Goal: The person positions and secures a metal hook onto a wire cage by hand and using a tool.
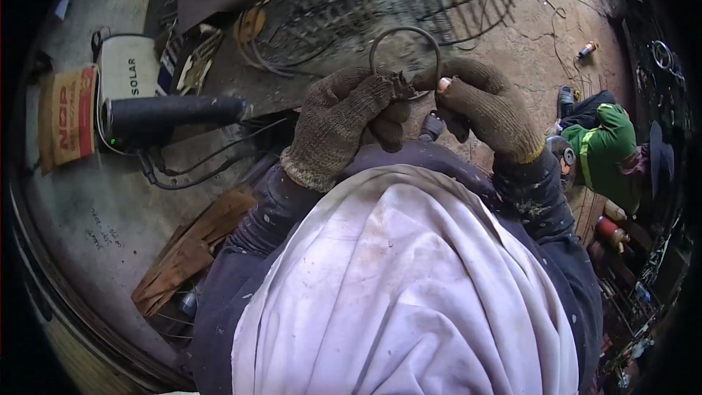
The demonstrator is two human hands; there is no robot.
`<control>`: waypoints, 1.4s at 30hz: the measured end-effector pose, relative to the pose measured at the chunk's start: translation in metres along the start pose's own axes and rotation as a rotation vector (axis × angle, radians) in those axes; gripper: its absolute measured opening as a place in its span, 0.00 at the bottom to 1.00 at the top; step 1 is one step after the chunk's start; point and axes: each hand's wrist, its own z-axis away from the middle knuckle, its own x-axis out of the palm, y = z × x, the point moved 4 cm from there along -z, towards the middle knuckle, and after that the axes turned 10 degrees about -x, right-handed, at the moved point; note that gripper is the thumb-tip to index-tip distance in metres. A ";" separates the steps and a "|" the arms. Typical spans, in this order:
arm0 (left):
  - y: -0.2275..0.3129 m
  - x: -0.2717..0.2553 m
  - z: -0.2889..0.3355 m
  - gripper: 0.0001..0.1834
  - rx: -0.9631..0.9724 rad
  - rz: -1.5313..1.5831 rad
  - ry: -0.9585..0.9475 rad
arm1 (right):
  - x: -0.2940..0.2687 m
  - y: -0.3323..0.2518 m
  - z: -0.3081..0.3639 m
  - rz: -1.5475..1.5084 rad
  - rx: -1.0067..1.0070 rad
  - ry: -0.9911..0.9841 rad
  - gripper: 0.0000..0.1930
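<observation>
Both gloved, both up at centre frame: left hand [344, 121] clenched on the lower left of a thin wire ring [404, 47], right hand [486, 106] pinching its lower right. Ring upright above the knuckles. At left, a black cylinder [172, 113]; far right, a crouching person in green [603, 150].

A wire ring [404, 47] is held between the gloved left hand [344, 121] and right hand [486, 106] above the concrete floor [526, 36].
</observation>
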 end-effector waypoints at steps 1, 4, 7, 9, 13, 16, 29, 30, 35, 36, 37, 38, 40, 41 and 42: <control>0.000 0.013 -0.006 0.15 -0.015 0.040 -0.045 | -0.012 -0.003 0.003 0.004 -0.008 0.002 0.15; 0.005 0.049 -0.014 0.16 0.042 0.113 -0.070 | -0.037 -0.009 0.010 -0.031 -0.083 0.051 0.14; 0.011 0.065 -0.018 0.19 0.030 0.123 -0.124 | -0.048 -0.011 0.014 -0.119 -0.118 0.045 0.14; 0.015 0.071 -0.019 0.20 0.020 0.104 -0.137 | -0.055 -0.012 0.015 -0.166 -0.157 0.054 0.14; 0.023 0.076 -0.026 0.21 0.026 0.146 -0.190 | -0.055 -0.023 0.018 -0.172 -0.164 0.108 0.14; 0.026 0.076 -0.028 0.19 0.034 0.086 -0.177 | -0.054 -0.025 0.018 -0.196 -0.229 0.107 0.14; 0.030 0.109 -0.087 0.16 0.115 0.188 0.042 | -0.125 -0.041 -0.028 -0.275 -0.221 -0.060 0.16; 0.031 0.115 -0.096 0.15 0.150 0.167 0.053 | -0.137 -0.044 -0.033 -0.277 -0.229 -0.095 0.16; 0.027 0.166 -0.149 0.14 0.224 0.323 0.133 | -0.204 -0.063 -0.060 -0.165 -0.175 -0.190 0.18; 0.025 0.176 -0.157 0.14 0.259 0.343 0.146 | -0.216 -0.066 -0.066 -0.131 -0.152 -0.203 0.19; 0.026 0.186 -0.164 0.14 0.301 0.363 0.154 | -0.228 -0.071 -0.070 -0.134 -0.141 -0.229 0.19; 0.029 0.196 -0.169 0.14 0.316 0.378 0.179 | -0.240 -0.076 -0.074 -0.149 -0.120 -0.268 0.17; 0.034 0.211 -0.174 0.14 0.297 0.342 0.282 | -0.256 -0.083 -0.080 -0.162 -0.088 -0.338 0.15; 0.035 0.216 -0.176 0.14 0.313 0.346 0.303 | -0.261 -0.084 -0.083 -0.159 -0.086 -0.355 0.15; 0.036 0.219 -0.177 0.14 0.314 0.328 0.325 | -0.264 -0.085 -0.086 -0.157 -0.084 -0.371 0.15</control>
